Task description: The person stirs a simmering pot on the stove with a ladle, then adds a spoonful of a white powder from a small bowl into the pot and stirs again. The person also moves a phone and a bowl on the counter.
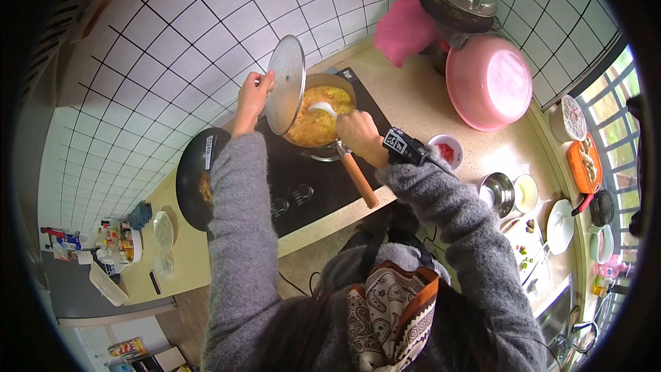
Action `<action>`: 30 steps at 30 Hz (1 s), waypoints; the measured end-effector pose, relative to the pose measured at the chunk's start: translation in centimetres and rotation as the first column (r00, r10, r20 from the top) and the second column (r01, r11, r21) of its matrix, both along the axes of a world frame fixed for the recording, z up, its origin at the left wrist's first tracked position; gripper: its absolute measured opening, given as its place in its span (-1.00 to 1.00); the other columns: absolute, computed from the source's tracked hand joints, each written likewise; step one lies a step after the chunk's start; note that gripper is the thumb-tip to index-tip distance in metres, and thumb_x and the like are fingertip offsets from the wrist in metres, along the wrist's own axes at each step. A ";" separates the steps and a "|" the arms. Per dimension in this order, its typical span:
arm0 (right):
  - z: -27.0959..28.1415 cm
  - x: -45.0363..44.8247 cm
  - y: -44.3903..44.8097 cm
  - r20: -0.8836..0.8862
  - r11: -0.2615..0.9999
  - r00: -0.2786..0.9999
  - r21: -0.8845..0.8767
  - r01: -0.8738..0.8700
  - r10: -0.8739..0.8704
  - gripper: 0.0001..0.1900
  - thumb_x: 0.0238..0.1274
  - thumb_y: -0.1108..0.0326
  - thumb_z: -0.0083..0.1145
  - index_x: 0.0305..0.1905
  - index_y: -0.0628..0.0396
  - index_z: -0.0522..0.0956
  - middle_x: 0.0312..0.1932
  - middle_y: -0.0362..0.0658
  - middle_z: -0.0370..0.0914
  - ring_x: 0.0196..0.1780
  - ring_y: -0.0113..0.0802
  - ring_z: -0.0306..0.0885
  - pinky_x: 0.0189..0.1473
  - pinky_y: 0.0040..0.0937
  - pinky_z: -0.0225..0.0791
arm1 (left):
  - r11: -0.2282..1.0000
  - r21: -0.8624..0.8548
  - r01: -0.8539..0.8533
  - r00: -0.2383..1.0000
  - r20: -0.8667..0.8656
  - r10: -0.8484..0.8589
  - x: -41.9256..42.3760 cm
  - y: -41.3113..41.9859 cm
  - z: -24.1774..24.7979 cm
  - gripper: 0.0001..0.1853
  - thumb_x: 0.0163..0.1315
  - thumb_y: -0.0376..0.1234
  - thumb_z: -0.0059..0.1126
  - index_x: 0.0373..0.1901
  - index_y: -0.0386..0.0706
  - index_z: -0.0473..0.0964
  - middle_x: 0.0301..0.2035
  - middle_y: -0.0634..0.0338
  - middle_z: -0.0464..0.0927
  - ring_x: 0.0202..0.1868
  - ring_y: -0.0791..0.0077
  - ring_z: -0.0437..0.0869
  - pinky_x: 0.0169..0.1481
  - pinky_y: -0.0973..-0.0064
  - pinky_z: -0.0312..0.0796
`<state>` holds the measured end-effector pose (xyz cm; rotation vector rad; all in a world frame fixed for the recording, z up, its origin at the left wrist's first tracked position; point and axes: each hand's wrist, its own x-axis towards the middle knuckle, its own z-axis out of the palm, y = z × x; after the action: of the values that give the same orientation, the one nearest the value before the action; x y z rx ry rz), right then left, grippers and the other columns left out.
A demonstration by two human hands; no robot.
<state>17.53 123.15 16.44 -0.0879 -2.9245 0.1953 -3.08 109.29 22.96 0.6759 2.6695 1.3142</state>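
Observation:
My left hand (pixel 254 94) grips the knob of a glass pot lid (pixel 287 84), tilted nearly upright over the left side of a saucepan. The saucepan (pixel 356 170), with a wooden handle, stands on a black cooktop (pixel 310 181) and holds a yellow-orange soup or stew (pixel 315 124). In my right hand (pixel 357 132) is a white spoon (pixel 323 108), its bowl at the food; most of its handle is hidden by my fingers. To the left, a black wok (pixel 193 186) with some food in it is partly covered by my left sleeve.
Right of the cooktop are a small bowl of chopped red food (pixel 446 152), a steel bowl (pixel 497 195), a pale bowl (pixel 525 194) and a cutting board (pixel 524 253). A pink basin (pixel 488 82) leans at the back right. Bottles (pixel 116 243) stand at the far left.

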 end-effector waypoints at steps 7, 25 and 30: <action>-1.4 -2.6 -1.3 -0.277 1.000 0.961 -0.018 -0.006 0.001 -0.90 -0.09 0.41 0.04 -0.57 0.14 0.51 -0.61 -0.14 0.48 -0.53 -0.33 0.52 -0.54 -0.40 0.36 | 0.994 0.112 -0.003 0.993 0.120 -0.010 0.0 -0.5 0.6 -0.54 0.11 0.01 0.11 -0.39 -0.26 0.39 -0.57 0.22 0.46 -0.57 0.61 0.41 -0.49 0.62 0.27; 2.2 -0.5 -2.8 0.118 0.971 0.992 -0.232 0.058 -0.031 -0.87 0.00 0.37 -0.02 -0.43 0.13 0.54 -0.49 -0.03 0.56 -0.41 -0.17 0.58 -0.41 -0.30 0.43 | 0.989 0.149 0.013 0.989 0.144 -0.035 -0.5 -0.6 0.7 -0.55 0.13 -0.01 0.09 -0.39 -0.27 0.39 -0.60 0.25 0.43 -0.57 0.64 0.37 -0.47 0.63 0.19; 2.3 -0.5 -3.5 0.184 0.960 0.983 -0.272 0.070 -0.020 -0.86 -0.02 0.34 0.00 -0.40 0.12 0.55 -0.47 -0.04 0.57 -0.38 -0.12 0.58 -0.37 -0.24 0.43 | 0.986 0.166 0.028 0.991 0.126 -0.049 -0.6 -0.5 0.4 -0.55 0.12 -0.02 0.10 -0.39 -0.28 0.39 -0.57 0.23 0.45 -0.57 0.62 0.38 -0.45 0.62 0.21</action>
<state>17.07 119.62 18.70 -0.2269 -3.0487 0.6209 -3.67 108.76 23.35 0.6313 2.4547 1.5245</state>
